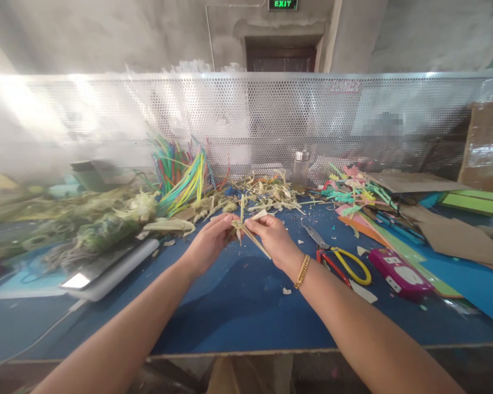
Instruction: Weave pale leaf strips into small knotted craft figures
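Note:
Both my hands meet above the middle of the blue table (pixel 238 306). My left hand (pixel 208 241) and my right hand (pixel 273 236) each pinch a small piece made of pale dried leaf strips (pixel 246 229), held between them a little above the tabletop. Loose strip ends stick out up and down to the right. A gold bracelet (pixel 301 271) sits on my right wrist. Just right of my right hand lie pliers with red and yellow handles (pixel 340 261).
Behind my hands lie a heap of pale leaf scraps (pixel 267 197) and a bundle of coloured strips (pixel 184 175). A metal-capped bottle (pixel 301 167) stands by the perforated screen (pixel 246 109). A pink case (pixel 400 272) and coloured paper sheets lie right; a tablet (pixel 107 268) left.

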A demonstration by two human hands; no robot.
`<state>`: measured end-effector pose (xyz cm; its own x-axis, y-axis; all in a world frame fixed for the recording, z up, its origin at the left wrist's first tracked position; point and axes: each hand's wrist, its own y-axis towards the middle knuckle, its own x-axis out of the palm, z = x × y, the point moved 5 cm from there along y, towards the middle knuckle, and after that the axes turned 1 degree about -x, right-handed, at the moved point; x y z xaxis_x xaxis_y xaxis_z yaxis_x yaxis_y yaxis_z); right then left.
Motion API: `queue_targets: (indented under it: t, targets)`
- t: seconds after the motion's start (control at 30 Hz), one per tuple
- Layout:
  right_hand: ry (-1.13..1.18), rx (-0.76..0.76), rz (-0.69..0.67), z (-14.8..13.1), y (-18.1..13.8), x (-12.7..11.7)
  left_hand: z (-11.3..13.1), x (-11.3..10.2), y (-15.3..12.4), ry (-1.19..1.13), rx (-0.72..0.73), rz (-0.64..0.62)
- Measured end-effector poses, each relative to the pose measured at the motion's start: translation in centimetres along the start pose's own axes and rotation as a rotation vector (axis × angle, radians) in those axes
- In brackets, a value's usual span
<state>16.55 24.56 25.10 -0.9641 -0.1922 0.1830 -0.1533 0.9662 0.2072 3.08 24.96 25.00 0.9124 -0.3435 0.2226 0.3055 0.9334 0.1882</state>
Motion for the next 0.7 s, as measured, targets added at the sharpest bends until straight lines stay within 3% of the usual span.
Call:
queue_targets:
  t: [0.5,0.6,0.7]
  targets:
    - [0.014,-0.041,0.006,0.7,0.6,-0.2,-0.3,-0.3,0.2,0.093,-0.025,0.067]
    - [-0.092,-0.072,0.013,0.6,0.6,-0.7,-0.3,-0.7,0.4,0.056,-0.033,0.114]
    - [-0.373,-0.272,0.112,-0.9,0.3,-1.6,-0.3,-1.1,0.5,0.017,-0.023,0.144]
